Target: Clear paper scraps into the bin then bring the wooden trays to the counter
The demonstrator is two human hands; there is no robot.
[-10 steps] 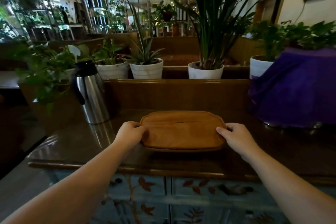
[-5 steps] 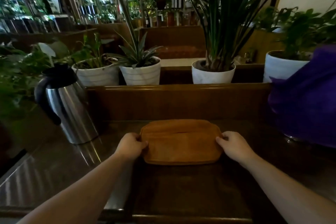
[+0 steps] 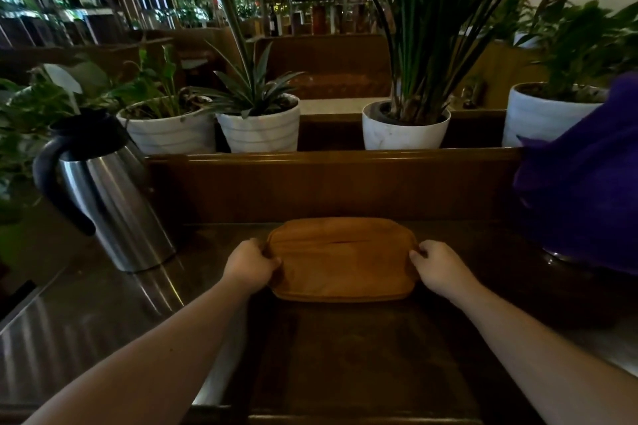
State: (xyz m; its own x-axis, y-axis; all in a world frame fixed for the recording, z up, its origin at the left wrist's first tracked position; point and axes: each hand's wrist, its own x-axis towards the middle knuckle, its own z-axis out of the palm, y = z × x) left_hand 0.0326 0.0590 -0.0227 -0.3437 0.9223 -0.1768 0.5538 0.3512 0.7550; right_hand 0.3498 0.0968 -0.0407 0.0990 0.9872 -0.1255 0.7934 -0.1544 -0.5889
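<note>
An oblong wooden tray (image 3: 341,259), light brown, lies flat on the dark glossy counter (image 3: 345,355), close to the counter's wooden back wall. My left hand (image 3: 250,266) grips the tray's left end, fingers curled round its rim. At the tray's right end my right hand (image 3: 436,267) holds the rim the same way. Whether a second tray lies under the top one I cannot tell. No paper scraps or bin are in view.
A steel jug with a black handle (image 3: 114,203) stands on the counter to the left. A purple cloth (image 3: 583,190) covers something at the right. White plant pots (image 3: 259,128) line the ledge behind the back wall (image 3: 331,183).
The view has moved closer and over the counter. The tray has gone from held just above the counter's front to lying further back on it. Both hands stay on its ends.
</note>
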